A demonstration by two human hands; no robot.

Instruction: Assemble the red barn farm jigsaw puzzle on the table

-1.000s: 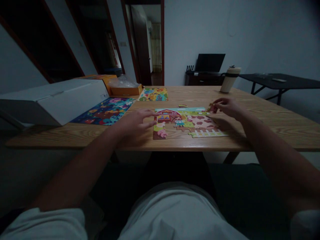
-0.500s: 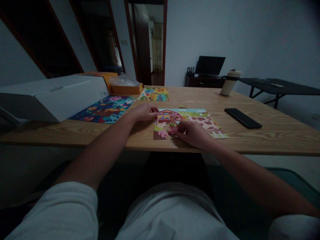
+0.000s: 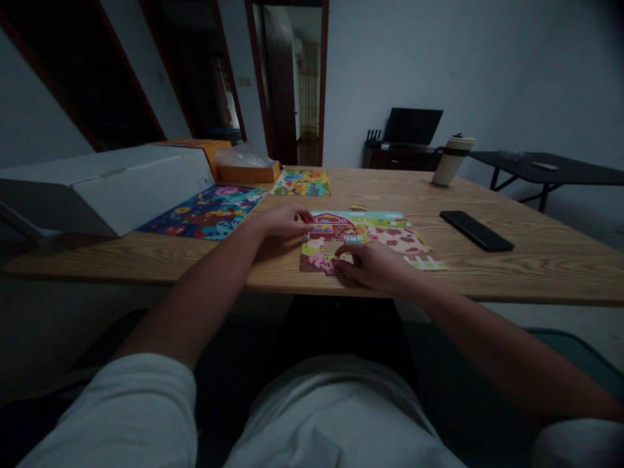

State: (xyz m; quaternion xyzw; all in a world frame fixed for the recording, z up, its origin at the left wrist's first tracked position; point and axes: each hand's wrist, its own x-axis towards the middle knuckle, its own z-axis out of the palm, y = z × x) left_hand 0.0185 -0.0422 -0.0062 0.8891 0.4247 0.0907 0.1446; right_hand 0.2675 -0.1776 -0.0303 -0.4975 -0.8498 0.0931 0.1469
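Right hand (image 3: 373, 261) of the seated person touching a puzzle piece (image 3: 332, 267) along the farm puzzle (image 3: 397, 239)'s near edge; left hand (image 3: 283, 221), its left side.

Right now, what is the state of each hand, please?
Left hand: partly curled at the farm puzzle's left edge; whether it grips cannot be told.
Right hand: partly closed, holding a puzzle piece at the fingertips.

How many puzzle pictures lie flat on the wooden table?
3: the farm puzzle, partly under the right hand; the dark-blue picture beside the white box; and the yellow picture beside the orange tray. The white box may hide more.
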